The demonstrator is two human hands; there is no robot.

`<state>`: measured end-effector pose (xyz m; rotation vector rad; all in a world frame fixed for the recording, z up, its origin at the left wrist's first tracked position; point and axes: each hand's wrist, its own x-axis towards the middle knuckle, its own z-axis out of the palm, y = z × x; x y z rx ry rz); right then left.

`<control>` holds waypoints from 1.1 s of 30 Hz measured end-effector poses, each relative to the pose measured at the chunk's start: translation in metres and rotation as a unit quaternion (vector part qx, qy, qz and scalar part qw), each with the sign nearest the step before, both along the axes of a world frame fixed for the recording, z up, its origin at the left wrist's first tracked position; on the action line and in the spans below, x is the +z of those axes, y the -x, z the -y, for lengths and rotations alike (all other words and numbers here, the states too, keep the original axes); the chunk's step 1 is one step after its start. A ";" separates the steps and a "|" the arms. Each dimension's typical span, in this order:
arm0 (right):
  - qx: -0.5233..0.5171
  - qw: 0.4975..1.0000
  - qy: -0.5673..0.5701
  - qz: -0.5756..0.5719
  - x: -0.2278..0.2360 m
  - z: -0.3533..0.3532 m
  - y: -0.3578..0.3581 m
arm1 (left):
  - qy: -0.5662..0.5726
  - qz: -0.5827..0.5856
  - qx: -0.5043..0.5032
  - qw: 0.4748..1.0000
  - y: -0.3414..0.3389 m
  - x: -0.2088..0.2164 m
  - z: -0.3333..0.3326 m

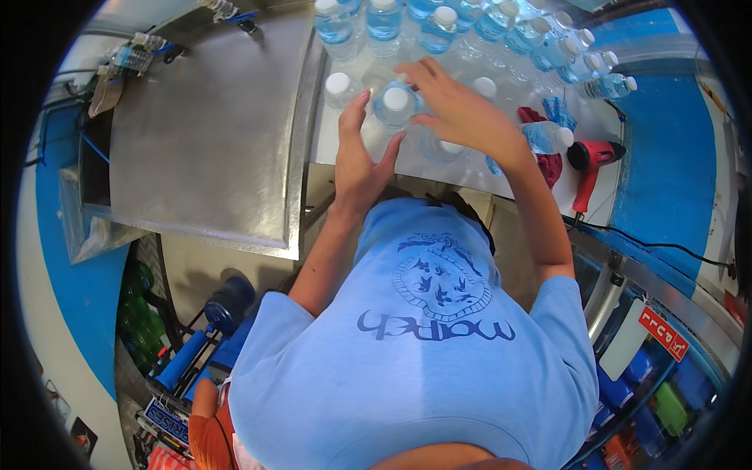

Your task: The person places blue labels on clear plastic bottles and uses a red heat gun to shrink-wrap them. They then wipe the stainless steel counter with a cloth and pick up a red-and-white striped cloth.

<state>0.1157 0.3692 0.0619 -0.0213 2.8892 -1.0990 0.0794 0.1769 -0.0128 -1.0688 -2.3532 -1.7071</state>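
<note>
A clear water bottle with a white cap (395, 100) stands upright on the white table between my two hands. My left hand (362, 157) is at its near left side, thumb and fingers apart. On its right, my right hand (458, 110) curves with the thumb and fingers spread; I cannot tell whether its fingertips touch the bottle. Another white-capped bottle (338, 86) stands just left, beyond my left fingertips. Two more bottles stand close to my right hand, one cap (484, 87) behind it and one bottle (441, 149) partly hidden beneath it.
Many filled bottles (439, 31) stand in rows along the table's far side. At right are a bottle leaning on its side (544, 137), dark red cloth (551, 168) and a red heat gun (589, 168) with a black cord. A metal worktop (207, 125) adjoins on the left.
</note>
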 end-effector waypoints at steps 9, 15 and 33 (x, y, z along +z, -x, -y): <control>-0.350 0.923 -0.119 -0.108 -0.039 -0.249 -0.138 | 0.010 0.054 0.151 0.987 -0.025 -0.044 -0.037; -0.381 0.901 -0.157 0.133 -0.228 -0.365 -0.171 | 0.019 0.100 0.220 0.970 -0.039 -0.055 -0.049; -0.427 0.902 -0.064 -0.009 -0.165 -0.355 -0.177 | -0.124 0.113 0.345 0.923 -0.087 0.000 -0.007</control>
